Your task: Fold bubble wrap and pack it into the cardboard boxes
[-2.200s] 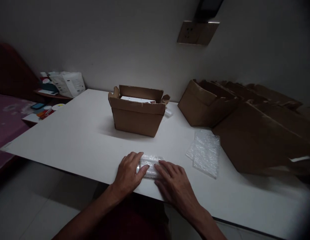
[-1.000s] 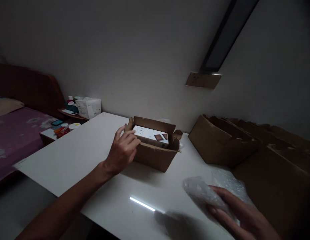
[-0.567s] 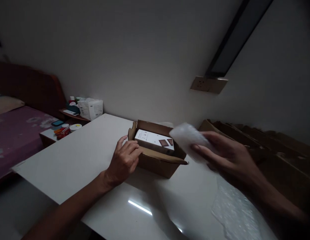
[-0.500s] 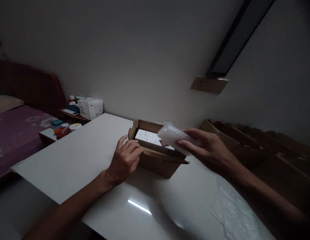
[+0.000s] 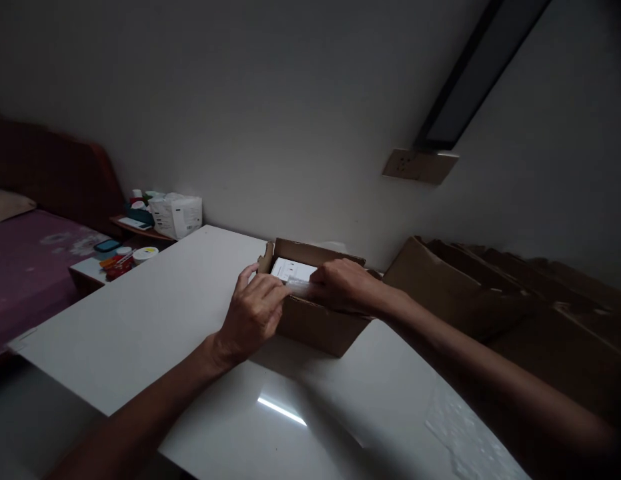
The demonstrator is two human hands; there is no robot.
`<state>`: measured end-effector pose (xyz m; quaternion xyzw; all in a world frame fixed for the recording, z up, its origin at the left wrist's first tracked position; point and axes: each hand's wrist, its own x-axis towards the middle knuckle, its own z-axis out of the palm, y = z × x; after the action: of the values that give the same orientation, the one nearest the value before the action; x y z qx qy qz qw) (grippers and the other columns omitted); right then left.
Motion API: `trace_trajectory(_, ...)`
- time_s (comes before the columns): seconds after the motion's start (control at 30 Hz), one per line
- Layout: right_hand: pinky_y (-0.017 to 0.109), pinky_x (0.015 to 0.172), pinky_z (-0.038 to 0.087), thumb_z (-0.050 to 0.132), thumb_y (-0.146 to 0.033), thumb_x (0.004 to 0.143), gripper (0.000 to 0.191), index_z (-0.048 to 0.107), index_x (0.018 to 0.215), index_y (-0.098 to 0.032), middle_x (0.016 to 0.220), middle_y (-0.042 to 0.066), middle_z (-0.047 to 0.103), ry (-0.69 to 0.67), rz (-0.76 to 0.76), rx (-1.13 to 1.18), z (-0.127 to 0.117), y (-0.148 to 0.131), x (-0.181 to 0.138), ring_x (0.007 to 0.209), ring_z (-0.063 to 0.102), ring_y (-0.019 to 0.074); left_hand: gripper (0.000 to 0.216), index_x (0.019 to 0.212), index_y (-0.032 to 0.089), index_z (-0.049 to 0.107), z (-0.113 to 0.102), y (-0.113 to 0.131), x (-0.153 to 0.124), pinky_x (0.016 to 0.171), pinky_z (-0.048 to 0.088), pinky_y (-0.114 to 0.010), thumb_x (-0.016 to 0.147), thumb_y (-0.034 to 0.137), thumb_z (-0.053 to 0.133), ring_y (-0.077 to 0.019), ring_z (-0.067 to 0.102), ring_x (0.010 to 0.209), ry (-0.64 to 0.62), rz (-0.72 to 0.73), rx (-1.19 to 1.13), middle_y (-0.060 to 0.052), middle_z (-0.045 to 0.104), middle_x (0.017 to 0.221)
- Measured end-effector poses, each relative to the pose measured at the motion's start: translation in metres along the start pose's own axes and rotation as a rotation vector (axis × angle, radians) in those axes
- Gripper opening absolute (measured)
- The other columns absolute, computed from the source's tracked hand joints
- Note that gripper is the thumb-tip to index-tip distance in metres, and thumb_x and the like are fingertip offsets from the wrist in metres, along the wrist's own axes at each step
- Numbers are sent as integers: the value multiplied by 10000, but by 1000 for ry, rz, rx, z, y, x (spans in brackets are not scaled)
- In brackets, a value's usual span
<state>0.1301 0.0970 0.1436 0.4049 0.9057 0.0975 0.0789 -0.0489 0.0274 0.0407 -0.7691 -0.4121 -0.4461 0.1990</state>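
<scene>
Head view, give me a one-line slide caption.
Right hand holding bubble wrap over the open box, left hand at its rim.

1. Head view is facing forward and down from the wearer's head, looking across the table (image 5: 190, 320) to the wall (image 5: 240, 133).
2. It is viewing the open carton (image 5: 313, 325) from near and above, just below frame centre.
3. The bed (image 5: 35, 280) is bounding the left edge.
</scene>
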Motion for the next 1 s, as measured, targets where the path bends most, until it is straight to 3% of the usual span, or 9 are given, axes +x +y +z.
trace_trajectory(0.13,274,620,362,542,-172,862,283,757,1046,-189,891,109,770,-45,-76,-19,-1,2,8,814,704,230,244,1027,189,613,2,-1,5,1063,403,-510,859,46,507,-209,654,917,9,-9,-5,-53,697,936)
trace_trajectory(0.4,290,666,395,533,-125,848,241,770,888,-129,934,159,770,-19,-80,27,4,0,12,827,709,241,254,1028,190,608,5,-5,7,1044,420,-507,851,34,513,-213,652,906,0,22,8,-53,696,937)
trace_trajectory(0.5,272,650,380,562,-150,853,205,766,877,-148,896,121,770,16,-72,83,2,2,11,803,697,214,269,1037,199,608,8,-6,9,1039,431,-512,851,30,512,-214,653,906,0,24,13,-52,694,946)
trace_trajectory(0.6,252,644,379,598,-223,871,188,749,975,-180,913,73,764,82,-40,150,1,9,2,808,680,187,267,1065,205,603,9,-4,10,1035,447,-515,868,41,530,-241,643,1007,36,31,10,-63,680,988)
trace_trajectory(0.7,250,678,417,565,-265,907,210,722,1019,-181,951,61,753,330,41,338,8,21,-27,805,662,167,360,1212,208,563,5,-2,5,1034,466,-515,879,72,564,-287,576,1187,143,-12,21,-116,629,1169)
trace_trajectory(0.8,308,776,465,538,-309,917,215,710,963,-188,958,66,737,753,161,565,27,33,-75,842,654,188,546,1388,226,455,0,-10,-11,1080,439,-524,876,131,616,-300,508,1295,232,-120,-23,-149,540,1348)
trace_trajectory(0.87,335,800,481,556,-378,907,228,698,944,-204,949,64,725,922,304,653,51,37,-108,861,649,204,630,1434,236,417,1,-24,-24,1113,402,-533,860,232,677,-304,482,1328,215,-265,-152,-148,508,1407)
trace_trajectory(0.93,317,714,494,579,-439,877,251,691,905,-216,895,56,714,924,465,736,81,35,-131,809,639,203,704,1463,233,387,10,-44,-33,1144,354,-540,847,367,701,-313,442,1375,138,-490,-426,-157,450,1490)
trace_trajectory(1.0,293,600,481,586,-475,846,292,689,923,-212,890,66,714,790,551,832,113,28,-140,762,637,203,709,1471,229,380,27,-64,-35,1184,288,-516,866,474,657,-302,370,1442,113,-778,-836,-148,370,1572)
